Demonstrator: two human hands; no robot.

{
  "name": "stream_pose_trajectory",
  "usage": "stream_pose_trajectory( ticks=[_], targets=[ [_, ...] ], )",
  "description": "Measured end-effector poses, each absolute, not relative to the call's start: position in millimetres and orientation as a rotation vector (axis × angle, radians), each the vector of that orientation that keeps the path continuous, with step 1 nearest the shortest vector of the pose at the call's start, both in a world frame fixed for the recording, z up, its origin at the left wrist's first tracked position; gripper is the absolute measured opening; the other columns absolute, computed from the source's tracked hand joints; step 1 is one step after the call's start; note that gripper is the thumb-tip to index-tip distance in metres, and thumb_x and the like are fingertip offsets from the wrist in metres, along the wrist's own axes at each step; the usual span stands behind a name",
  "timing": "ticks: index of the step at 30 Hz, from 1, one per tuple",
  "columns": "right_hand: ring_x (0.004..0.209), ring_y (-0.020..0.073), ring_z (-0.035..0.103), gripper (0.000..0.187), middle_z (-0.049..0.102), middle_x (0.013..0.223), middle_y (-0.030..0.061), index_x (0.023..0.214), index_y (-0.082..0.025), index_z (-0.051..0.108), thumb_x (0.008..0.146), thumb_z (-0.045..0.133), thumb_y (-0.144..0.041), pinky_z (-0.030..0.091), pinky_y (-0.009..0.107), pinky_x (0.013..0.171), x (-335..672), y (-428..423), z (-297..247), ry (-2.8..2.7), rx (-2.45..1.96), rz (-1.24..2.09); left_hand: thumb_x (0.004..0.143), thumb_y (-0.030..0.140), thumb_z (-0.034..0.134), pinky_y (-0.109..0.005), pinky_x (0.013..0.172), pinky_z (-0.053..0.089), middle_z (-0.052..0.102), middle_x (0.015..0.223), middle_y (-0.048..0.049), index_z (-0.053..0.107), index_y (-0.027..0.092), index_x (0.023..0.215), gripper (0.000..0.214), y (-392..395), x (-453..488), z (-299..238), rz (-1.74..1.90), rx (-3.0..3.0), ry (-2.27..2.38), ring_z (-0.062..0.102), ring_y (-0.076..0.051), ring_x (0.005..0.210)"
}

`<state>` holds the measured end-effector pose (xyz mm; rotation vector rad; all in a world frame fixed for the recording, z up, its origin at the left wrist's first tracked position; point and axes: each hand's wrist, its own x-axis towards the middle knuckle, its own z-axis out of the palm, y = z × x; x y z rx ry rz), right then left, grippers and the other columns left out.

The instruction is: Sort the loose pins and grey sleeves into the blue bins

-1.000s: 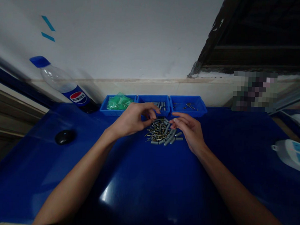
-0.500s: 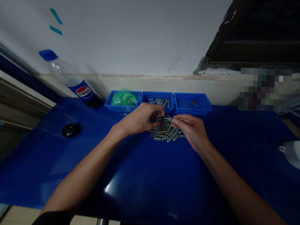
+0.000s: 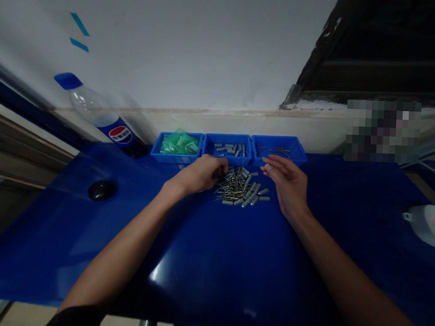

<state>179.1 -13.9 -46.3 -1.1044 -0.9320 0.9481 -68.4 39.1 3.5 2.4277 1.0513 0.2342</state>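
A pile of thin gold and silver metal pins (image 3: 234,187) mixed with short grey cylinders (image 3: 251,194) lies on the blue tabletop. At the pile's left edge is my left hand (image 3: 202,173), its fingers curled; whatever they may hold is hidden. My right hand (image 3: 286,185) hovers just in front of the right blue tray (image 3: 300,159), fingers stretched and apart from the thumb, with nothing visible in them. Several thin pins (image 3: 280,150) lie in that tray. Grey cylinders (image 3: 231,151) lie in the middle blue tray (image 3: 243,160).
The left blue tray (image 3: 174,158) holds green plastic packets (image 3: 179,142). A cola bottle (image 3: 114,127) stands by the wall, with a black round object (image 3: 101,190) nearer. At the right edge sits a white device (image 3: 429,224). The trays stand close to the wall (image 3: 207,61).
My right hand has moved right, away from the pile, and its fingers have parted from the thin pin. My left hand has shifted slightly left and its fingers have curled in.
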Motion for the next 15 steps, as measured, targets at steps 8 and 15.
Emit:
stream_pose_trajectory(
  ticks=[8,15],
  targets=[
    [0.070,0.0169,0.075,0.020,0.082,0.086,0.0005,0.101,-0.027,0.079,0.082,0.083,-0.029,0.060,0.035,0.072,173,-19,-43,-1.068,-1.089,1.031,0.090,0.009,0.059,-0.029,0.084,0.058,0.075,0.103,-0.0068,0.066,0.016,0.133,0.044,28,-59,23,0.638,2.122,0.861,0.072,-0.016,0.093],
    [0.085,0.0220,0.080,0.028,0.084,0.097,0.0050,0.109,-0.026,0.078,0.083,0.085,-0.033,0.062,0.039,0.083,167,-27,-38,-1.196,-1.038,1.292,0.084,0.021,0.075,-0.029,0.080,0.062,0.077,0.086,-0.0071,0.075,0.012,0.101,0.019,26,-53,26,0.774,1.823,0.894,0.075,-0.017,0.082]
  ],
)
